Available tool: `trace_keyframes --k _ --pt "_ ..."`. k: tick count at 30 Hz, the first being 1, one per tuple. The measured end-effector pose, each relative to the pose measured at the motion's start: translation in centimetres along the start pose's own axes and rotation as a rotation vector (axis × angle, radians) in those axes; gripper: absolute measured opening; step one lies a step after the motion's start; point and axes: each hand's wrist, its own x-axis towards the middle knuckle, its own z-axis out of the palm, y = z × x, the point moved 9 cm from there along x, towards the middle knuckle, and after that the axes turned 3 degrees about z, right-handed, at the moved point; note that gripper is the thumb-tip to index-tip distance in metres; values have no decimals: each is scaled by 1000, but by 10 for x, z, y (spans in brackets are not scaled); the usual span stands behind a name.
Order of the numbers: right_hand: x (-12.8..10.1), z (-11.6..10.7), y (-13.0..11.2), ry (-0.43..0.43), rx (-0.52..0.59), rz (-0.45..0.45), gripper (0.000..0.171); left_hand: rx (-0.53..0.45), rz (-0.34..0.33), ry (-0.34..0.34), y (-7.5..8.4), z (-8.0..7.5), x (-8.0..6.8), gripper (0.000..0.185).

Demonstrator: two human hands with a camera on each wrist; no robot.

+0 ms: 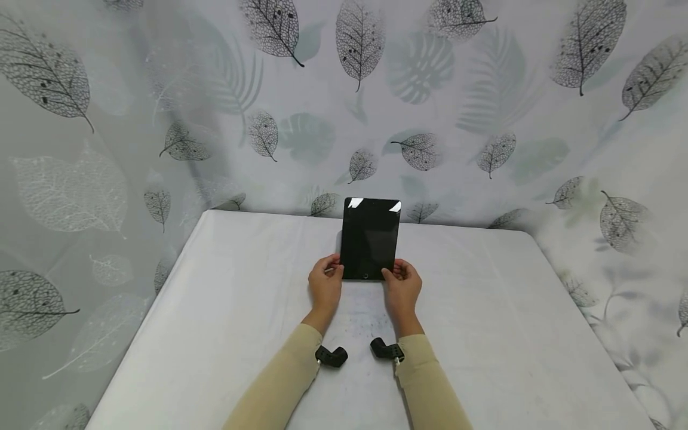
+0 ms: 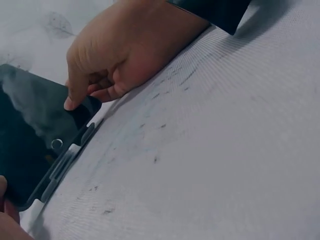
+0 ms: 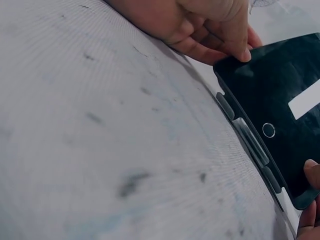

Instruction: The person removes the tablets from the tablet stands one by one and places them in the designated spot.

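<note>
Holding a dark tablet upright on the table.
Left hand and right hand pinch its near corners; no readable writing.

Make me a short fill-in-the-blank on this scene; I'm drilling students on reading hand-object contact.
1. Both hands hold a black ____ by its near corners.
2. The left hand grips the tablet's near-____ corner.
3. The tablet's screen is ____, showing only reflections.
4. The right hand hovers above a ____ tablecloth.

Missing words: tablet; left; dark; white
</note>
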Motion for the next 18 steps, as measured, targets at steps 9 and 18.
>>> trace_keyframes --k 9,18 --pt "2 -2 2 -23 47 9 31 -73 -30 -51 -1 0 0 28" --pt "0 -2 -1 -43 60 14 31 -173 -54 -88 -2 1 2 29"
